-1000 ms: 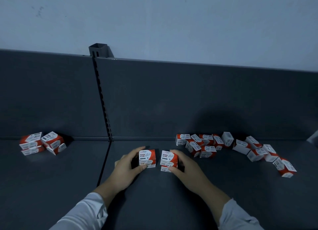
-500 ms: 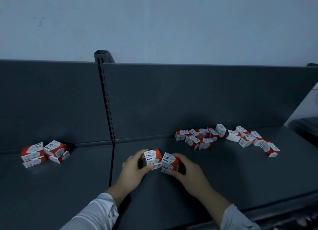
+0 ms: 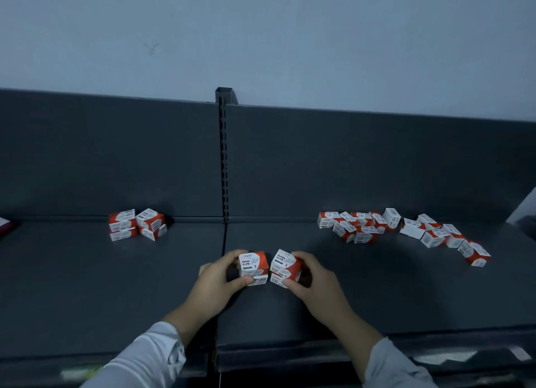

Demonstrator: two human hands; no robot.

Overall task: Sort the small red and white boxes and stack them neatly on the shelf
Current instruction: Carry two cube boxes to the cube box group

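1. Hands meet near the front middle of the dark shelf (image 3: 377, 295), each with its own small pile of red and white boxes.
2. The left hand (image 3: 216, 280) grips the left stack (image 3: 253, 267) (two boxes, one on the other, the upper one printed "PAPER CLIPS"). Its fingers curl over the pile's far left side and the thumb presses the near lower edge, so the hand is clamped on the pile.
3. The right hand (image 3: 316, 283) grips the right stack (image 3: 285, 268), also two boxes high. The fingers wrap over its right side and the thumb pinches the lower box from the front. This pile is turned a little, one corner toward the camera.
4. The two stacks stand just beside each other with a narrow gap between them, just right of the seam (image 3: 224, 239) where two shelf sections join. Whether they rest on the shelf or are slightly raised cannot be told.
5. A small cluster (image 3: 136, 224) of the same boxes sits at the back of the left section, piled two high, well apart from the hands.
6. Loose boxes (image 3: 406, 231) lie in a ragged line along the back of the right section, tilted various ways, several touching, the line trailing forward at the far right.
7. A slotted upright (image 3: 223, 161) rises from the seam between the dark back panels, with a pale wall (image 3: 261, 33) above.
8. Pale sleeves (image 3: 150, 355) cover both forearms.
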